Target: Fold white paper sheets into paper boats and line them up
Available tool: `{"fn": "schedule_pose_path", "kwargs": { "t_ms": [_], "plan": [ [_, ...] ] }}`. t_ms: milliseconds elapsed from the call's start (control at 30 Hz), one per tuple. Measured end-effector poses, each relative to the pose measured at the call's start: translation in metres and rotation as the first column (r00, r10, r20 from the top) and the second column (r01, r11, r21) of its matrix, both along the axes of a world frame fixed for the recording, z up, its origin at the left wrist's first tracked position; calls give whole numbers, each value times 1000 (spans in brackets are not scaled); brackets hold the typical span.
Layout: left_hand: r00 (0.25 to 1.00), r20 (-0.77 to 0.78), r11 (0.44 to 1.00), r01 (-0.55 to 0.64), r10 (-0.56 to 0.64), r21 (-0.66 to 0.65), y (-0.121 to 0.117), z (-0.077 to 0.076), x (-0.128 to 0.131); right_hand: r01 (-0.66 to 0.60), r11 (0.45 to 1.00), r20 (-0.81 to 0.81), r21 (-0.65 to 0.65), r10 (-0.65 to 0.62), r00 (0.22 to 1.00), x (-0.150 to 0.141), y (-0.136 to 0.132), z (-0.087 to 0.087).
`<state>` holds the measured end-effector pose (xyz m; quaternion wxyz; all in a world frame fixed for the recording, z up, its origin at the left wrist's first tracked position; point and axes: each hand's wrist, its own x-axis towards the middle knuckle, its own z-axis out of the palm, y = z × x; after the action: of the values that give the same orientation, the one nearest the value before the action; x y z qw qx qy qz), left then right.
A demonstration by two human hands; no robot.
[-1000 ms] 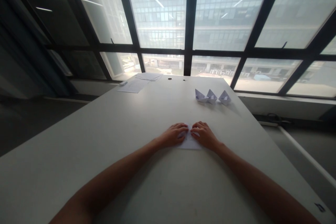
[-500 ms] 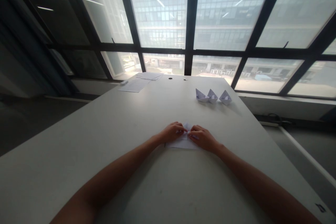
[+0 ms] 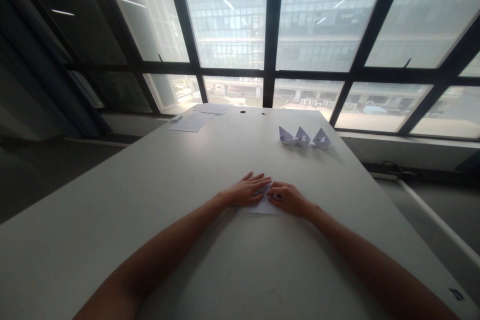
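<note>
A folded sheet of white paper (image 3: 259,207) lies on the table under both of my hands. My left hand (image 3: 247,190) rests flat on its left part, fingers stretched out and spread. My right hand (image 3: 288,196) is curled at the paper's right side, with the fingertips pressed together on the fold near the middle. Both hands cover much of the paper, so its exact folds are hidden.
Three folded paper boats (image 3: 303,137) stand in a row on the white table (image 3: 180,170), toward the back right. Several flat paper sheets (image 3: 190,122) lie at the far left corner. Large windows (image 3: 232,20) rise behind the table.
My left hand has gone from pinching at the paper's middle to lying flat with fingers spread over it. My right hand has shifted only slightly and stays curled on the paper.
</note>
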<state>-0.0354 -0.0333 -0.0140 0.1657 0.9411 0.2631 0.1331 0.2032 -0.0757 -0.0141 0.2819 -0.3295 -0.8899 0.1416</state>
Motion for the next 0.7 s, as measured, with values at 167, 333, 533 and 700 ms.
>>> {"fn": "schedule_pose_path", "kwargs": {
  "t_ms": [167,333,533,700],
  "plan": [
    [997,-78,999,-4,7,36,2,-2,1,10,1000,-19,-17,-10,1000,-1,0,-1],
    [990,-143,999,-8,15,45,1,-1,1,3,999,-78,-43,-6,997,0,6,-8],
    [994,-104,998,-38,43,47,0,-3,3,17,999,-78,-43,-20,997,0,5,-7],
    [997,-16,990,-79,81,117,-4,-1,4,30,999,-33,-15,-30,999,0,5,-6]
  ]
}}
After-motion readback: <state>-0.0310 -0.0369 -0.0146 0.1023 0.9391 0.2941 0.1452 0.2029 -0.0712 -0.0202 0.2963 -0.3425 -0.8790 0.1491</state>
